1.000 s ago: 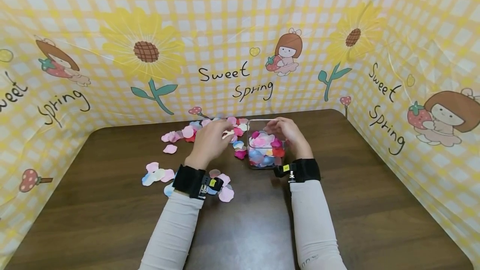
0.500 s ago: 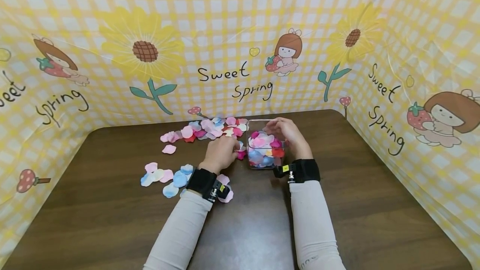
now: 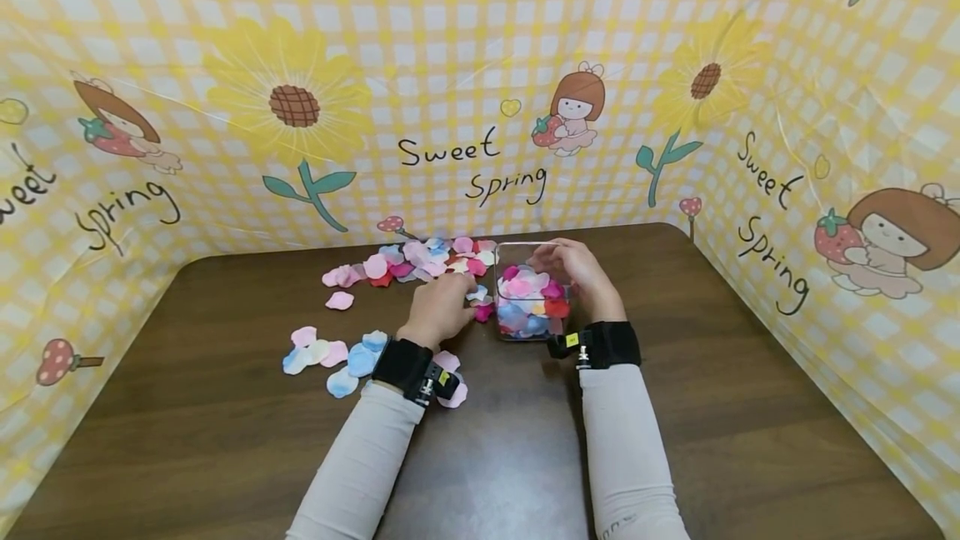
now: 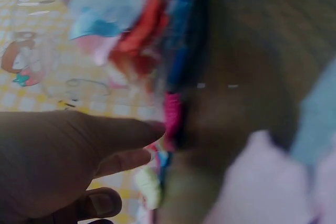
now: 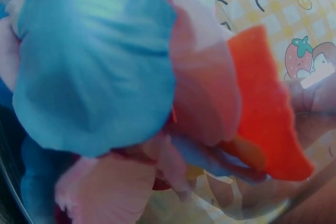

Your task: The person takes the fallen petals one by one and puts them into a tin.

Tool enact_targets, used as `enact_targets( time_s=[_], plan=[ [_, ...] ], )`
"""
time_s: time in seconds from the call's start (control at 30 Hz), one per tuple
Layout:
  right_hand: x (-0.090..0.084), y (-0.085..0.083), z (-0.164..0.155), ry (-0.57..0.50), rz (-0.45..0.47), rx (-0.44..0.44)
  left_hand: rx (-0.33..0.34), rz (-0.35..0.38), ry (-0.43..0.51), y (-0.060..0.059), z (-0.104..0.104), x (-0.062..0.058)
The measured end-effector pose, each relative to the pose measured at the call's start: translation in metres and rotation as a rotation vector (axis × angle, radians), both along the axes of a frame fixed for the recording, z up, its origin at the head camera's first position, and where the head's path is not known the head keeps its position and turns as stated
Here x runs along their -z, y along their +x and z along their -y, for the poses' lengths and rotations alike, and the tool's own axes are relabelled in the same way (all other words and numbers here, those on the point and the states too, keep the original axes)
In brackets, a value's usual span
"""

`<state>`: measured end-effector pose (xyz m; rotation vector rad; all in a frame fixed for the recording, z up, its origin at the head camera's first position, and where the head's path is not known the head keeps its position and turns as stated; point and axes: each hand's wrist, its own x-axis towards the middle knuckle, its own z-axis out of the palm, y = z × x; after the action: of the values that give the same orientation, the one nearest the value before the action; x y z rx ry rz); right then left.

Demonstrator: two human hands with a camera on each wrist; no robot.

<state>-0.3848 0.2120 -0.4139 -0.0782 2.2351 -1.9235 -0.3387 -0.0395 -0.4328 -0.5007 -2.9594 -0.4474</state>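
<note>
A clear square-sided box (image 3: 517, 243) stands on the table, filled more than halfway with cloth petals (image 3: 525, 307) in pink, blue, white and red. My right hand (image 3: 588, 277) holds its right side, fingers bent around the far corner; in the right wrist view the fingers (image 5: 310, 129) show through the wall. Just left of the box, my left hand (image 3: 438, 311) is low over the table, thumb and fingers extended. Its foremost fingertip touches or nearly touches a magenta petal (image 4: 172, 114) in the left wrist view; whether it pinches anything is blurred.
Loose petals (image 3: 412, 255) form a long heap along the table's back edge. More blue and pink petals (image 3: 360, 359) lie left of my left wrist, some partly beneath it. A yellow checked cloth (image 3: 465, 65) walls the brown table (image 3: 187, 440) at the back and sides.
From the back heap my left hand has come nearer and rightward to the petals beside the box, then stayed about there. The right hand and box have kept their place.
</note>
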Motion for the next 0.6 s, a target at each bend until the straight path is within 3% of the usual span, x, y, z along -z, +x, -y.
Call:
enact_targets(
  time_s=[0.2, 0.43, 0.6],
  plan=[
    [0.0, 0.001, 0.0, 0.005, 0.022, 0.007, -0.041, -0.035, 0.041, -0.001, 0.003, 0.0],
    [-0.001, 0.002, -0.001, 0.003, 0.019, 0.003, -0.098, -0.113, 0.154, 0.005, 0.028, -0.032],
    [-0.001, 0.002, 0.0, -0.002, -0.001, -0.007, -0.142, -0.241, 0.223, 0.015, 0.032, -0.057]
  ],
)
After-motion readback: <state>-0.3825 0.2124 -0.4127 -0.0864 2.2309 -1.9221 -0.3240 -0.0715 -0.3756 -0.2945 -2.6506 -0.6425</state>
